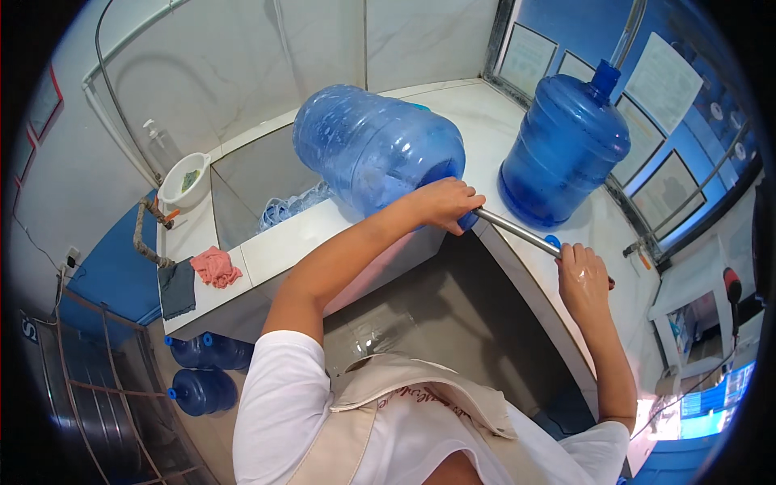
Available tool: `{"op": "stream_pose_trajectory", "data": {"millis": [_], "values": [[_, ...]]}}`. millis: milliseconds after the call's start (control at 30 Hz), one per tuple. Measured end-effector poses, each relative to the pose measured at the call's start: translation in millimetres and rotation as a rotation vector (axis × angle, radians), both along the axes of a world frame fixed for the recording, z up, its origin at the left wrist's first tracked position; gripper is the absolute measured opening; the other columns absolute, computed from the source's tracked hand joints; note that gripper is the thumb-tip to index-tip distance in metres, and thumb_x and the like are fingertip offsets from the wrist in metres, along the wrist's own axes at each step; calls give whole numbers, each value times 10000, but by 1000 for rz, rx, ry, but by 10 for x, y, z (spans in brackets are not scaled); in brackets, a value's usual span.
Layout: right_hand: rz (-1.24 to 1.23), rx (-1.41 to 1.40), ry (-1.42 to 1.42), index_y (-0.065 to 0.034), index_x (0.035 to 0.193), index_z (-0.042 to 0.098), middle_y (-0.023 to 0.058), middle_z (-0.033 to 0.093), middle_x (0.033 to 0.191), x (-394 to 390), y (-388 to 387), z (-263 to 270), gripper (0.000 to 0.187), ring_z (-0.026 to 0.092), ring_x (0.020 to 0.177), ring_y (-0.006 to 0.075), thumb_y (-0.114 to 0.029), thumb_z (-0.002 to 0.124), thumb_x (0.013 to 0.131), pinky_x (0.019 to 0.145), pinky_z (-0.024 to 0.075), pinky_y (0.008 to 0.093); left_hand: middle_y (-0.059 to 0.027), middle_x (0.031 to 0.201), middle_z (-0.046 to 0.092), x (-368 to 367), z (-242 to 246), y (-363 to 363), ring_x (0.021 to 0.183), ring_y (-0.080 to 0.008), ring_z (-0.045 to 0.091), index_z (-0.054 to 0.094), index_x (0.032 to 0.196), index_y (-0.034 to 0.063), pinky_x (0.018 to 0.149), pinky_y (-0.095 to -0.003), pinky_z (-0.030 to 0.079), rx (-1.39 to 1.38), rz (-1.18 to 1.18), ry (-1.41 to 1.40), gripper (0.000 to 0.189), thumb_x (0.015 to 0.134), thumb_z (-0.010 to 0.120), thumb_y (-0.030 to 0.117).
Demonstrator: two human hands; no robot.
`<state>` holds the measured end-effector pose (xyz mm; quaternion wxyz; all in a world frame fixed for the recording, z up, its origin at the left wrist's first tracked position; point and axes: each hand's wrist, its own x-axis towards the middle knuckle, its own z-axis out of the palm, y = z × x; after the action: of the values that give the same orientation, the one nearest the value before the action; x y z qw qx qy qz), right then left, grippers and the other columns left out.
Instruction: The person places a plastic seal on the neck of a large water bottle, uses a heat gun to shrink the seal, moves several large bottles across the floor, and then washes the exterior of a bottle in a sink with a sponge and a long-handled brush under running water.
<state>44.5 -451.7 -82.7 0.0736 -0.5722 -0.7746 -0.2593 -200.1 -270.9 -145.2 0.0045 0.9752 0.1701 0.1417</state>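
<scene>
A large clear blue water jug lies on its side on the white tiled ledge, its neck towards me. My left hand is closed around the neck. A metal rod runs from the neck to my right hand, whose fingers are wrapped around the rod's outer end. The right hand looks wet. Whether the rod's far end is inside the jug is hidden by my left hand. A second blue jug stands upright on the counter at the right, with a clear tube at its mouth and liquid low inside.
Behind the ledge is a tiled basin holding clear plastic items. Left are a white bowl, a pump bottle, a pink cloth and a grey cloth. Blue jugs are on the floor. A tap is at right.
</scene>
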Motion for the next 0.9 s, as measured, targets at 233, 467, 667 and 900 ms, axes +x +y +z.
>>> {"op": "stream_pose_trajectory", "data": {"millis": [233, 467, 667, 900], "values": [[-391, -832, 1178, -68, 592, 474, 14, 452, 475, 634, -450, -1015, 498, 442, 415, 135, -497, 510, 842, 415, 348, 286, -104, 849, 538, 2, -48, -28, 841, -283, 551, 469, 930, 54, 739, -377, 426, 42, -27, 46, 507, 572, 751, 275], [-201, -513, 769, -15, 661, 523, 8, 475, 479, 569, -863, -1208, 494, 452, 404, 181, -453, 464, 884, 399, 325, 337, -116, 859, 538, -117, -18, 53, 835, -303, 547, 475, 960, 64, 743, -395, 425, -7, -108, 85, 515, 573, 745, 272], [-564, -1467, 1725, -97, 550, 453, -11, 402, 441, 573, -1360, -1443, 599, 366, 343, 93, -592, 347, 870, 330, 241, 247, -117, 845, 548, -47, 46, 114, 826, -313, 545, 482, 948, 66, 732, -410, 427, -94, -148, 176, 481, 574, 721, 253], [-185, -298, 465, -30, 651, 551, 183, 493, 505, 939, -1008, -1197, 442, 469, 407, 222, -406, 486, 875, 432, 384, 384, -117, 871, 549, -75, 75, 121, 869, -314, 539, 488, 974, 73, 763, -416, 429, -165, -173, 323, 502, 569, 716, 261]]}}
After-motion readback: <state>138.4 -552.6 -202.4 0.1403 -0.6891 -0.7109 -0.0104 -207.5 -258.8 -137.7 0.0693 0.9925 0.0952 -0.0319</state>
